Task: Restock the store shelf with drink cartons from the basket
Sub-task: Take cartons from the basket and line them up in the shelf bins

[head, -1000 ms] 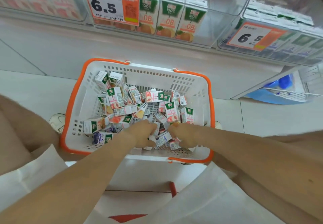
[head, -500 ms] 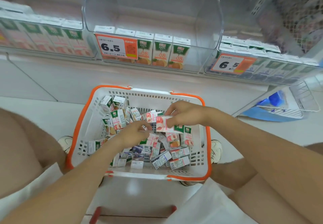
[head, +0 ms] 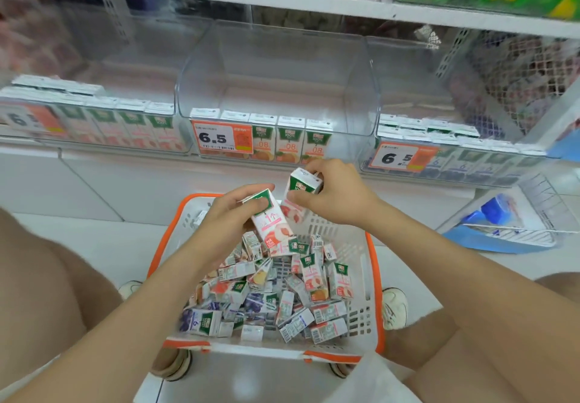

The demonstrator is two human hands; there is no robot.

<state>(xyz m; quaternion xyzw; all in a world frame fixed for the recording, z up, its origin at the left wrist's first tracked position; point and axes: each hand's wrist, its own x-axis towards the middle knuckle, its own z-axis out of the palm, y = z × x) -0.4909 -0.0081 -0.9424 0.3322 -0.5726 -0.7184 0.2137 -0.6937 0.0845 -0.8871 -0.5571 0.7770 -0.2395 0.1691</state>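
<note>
the person crouches over the white basket (head: 361,277), each hand wrapped round one small drink carton, both lifted above the pile. the left hand (head: 232,211) grips a pink peach carton (head: 273,223) across its broad faces, near the green top. the right hand (head: 335,195) pinches a second carton (head: 303,187) by its upper end, close beside the first. they look light and fairly stiff, but thin card would dent if squeezed, so i'd hold the flat sides rather than the corners. many more loose cartons (head: 266,292) lie jumbled in the basket. the clear shelf bin (head: 276,66) holds only a front row (head: 288,142).
</note>
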